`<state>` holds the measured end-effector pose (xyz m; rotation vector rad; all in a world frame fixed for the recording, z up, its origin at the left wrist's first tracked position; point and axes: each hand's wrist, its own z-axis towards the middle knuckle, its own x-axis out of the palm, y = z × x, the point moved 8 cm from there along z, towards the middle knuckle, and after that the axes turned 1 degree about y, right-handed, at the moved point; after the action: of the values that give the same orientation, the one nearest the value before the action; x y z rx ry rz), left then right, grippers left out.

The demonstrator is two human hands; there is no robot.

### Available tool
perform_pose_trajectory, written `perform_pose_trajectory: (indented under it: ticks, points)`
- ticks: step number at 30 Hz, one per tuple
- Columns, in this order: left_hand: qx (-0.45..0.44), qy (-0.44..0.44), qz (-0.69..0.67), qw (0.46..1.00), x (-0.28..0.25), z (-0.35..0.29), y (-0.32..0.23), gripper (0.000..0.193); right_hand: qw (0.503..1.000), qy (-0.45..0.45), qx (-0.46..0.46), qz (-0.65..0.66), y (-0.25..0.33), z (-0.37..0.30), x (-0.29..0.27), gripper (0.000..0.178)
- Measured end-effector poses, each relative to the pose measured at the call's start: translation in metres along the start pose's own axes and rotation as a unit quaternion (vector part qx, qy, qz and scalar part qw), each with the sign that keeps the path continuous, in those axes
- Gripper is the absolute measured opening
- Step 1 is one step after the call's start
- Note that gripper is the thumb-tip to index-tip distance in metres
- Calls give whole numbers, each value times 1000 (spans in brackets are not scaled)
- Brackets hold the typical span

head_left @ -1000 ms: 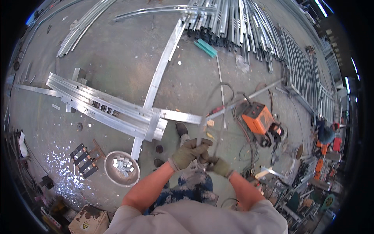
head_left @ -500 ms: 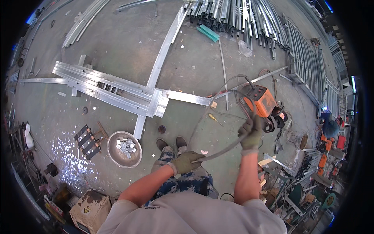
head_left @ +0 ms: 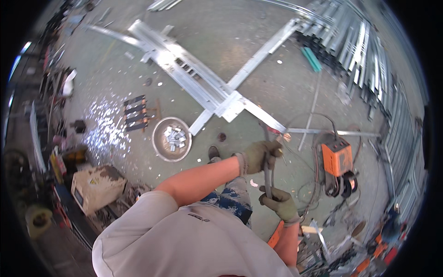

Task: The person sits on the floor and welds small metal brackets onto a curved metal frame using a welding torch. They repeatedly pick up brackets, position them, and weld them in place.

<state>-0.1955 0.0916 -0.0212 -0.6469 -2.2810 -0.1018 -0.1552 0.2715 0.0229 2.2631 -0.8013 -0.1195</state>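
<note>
Since the earlier frame, your right hand (head_left: 281,204) has come away from beside the machine (head_left: 337,158) and now sits just below your left hand (head_left: 259,158), which has moved forward from over your thighs. The view has also swung round.

You have the cable (head_left: 267,177) in both hands, in front of you and above the floor (head_left: 217,27). Your left hand is closed about its upper part, with the fingers wrapped. Your right hand is curled round the lower part, thumb uppermost. Between your hands the cable shows as two strands, side by side. Both hands are gloved in olive.

The machine, orange with a dark top, stands on the floor to your right, well apart from your hands. To your left, the basin (head_left: 171,160) holds small metal pieces (head_left: 174,137). The rack (head_left: 135,115), black-slatted, lies just beyond it. Ahead, the steel sections (head_left: 198,83) lie crossed by a long strip. The beige box (head_left: 98,189), rust-patched, is at your near left.
</note>
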Motion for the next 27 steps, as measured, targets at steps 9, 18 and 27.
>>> perform_pose_trajectory:
  ticks: [9, 18, 27]
  points:
    - [-15, 185, 286, 940, 7, -38, 110, 25, 884, -127, -33, 449, -2, 51, -56, 72]
    - [-10, 276, 351, 895, 2, -90, 123, 16, 963, -213, -9, 162, 58, 112, -91, 48]
    - [64, 341, 529, 774, -27, -132, 103, 34, 900, -231, 48, 368, -30, 135, -137, 26]
